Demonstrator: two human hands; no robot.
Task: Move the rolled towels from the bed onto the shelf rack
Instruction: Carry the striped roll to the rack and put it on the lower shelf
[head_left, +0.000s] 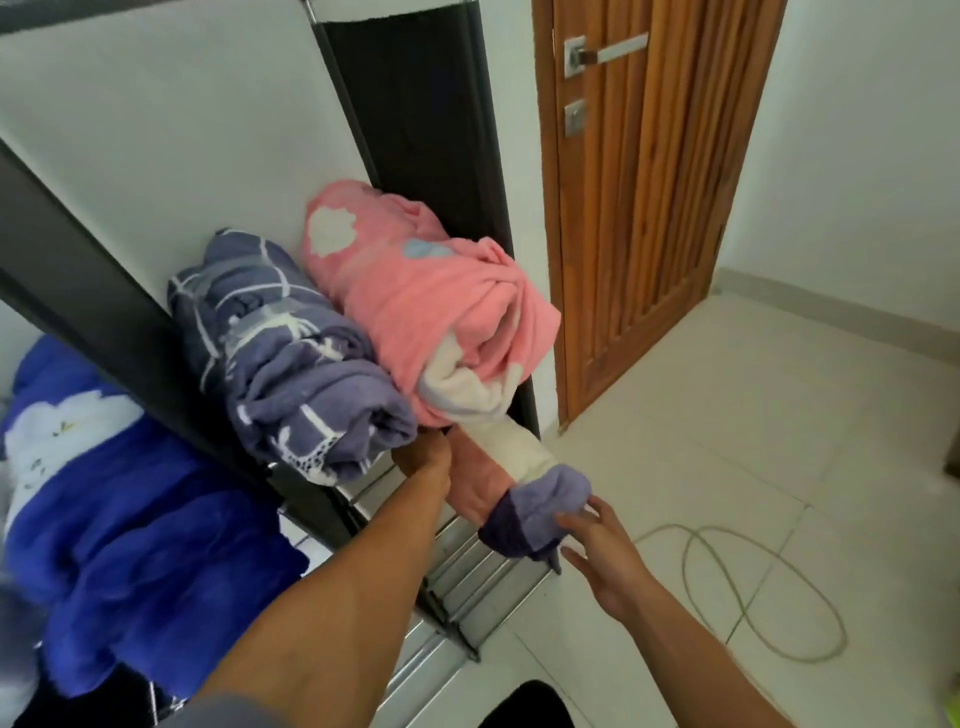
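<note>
Counted on the shelf rack (470, 564): three rolled towels. Purple checked towel (291, 358) and pink towel (415, 291) lying side by side on an upper tier, touching; third towel (524, 493), pink, white and purple, on the slatted tier below, its purple end overhanging the front edge. Two hands in view. Left hand (423, 457) reaching under the upper rolls beside the third towel; fingers hidden, grip cannot be told. Right hand (597, 551) just beside the purple end, fingers spread and straight, fingertips possibly touching the cloth. Rack of dark frame with pale metal slats, standing against a white wall (156, 130). Floor of pale tiles (727, 415); wooden door (649, 182) with metal handle (605, 52) to the right. Blue blanket (130, 519) heaped low left, partly behind the rack frame. Pale cord (769, 587) looped on the floor.
</note>
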